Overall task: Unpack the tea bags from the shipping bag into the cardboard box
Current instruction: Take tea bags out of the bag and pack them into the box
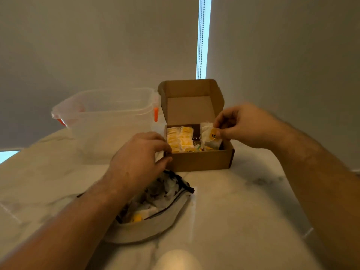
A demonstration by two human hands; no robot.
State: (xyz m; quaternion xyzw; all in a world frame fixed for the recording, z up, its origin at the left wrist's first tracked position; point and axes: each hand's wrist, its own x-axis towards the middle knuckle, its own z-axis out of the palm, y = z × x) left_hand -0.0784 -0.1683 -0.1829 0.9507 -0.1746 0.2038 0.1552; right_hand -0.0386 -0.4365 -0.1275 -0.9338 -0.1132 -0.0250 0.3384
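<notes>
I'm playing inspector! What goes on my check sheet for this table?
Surface: pale marble-look table, glossy.
Job's things: cardboard box open, lid upright, tea bags in rows inside; shipping bag open in front, more inside.
Clutter: clear plastic tub, orange latches, left of box.
Hands: left hand grips the box's near left corner; right hand pinches a tea bag over the box.
Cables: nothing seen; only a bead chain.
Surroundings: drawn blinds, bright gap between.
</notes>
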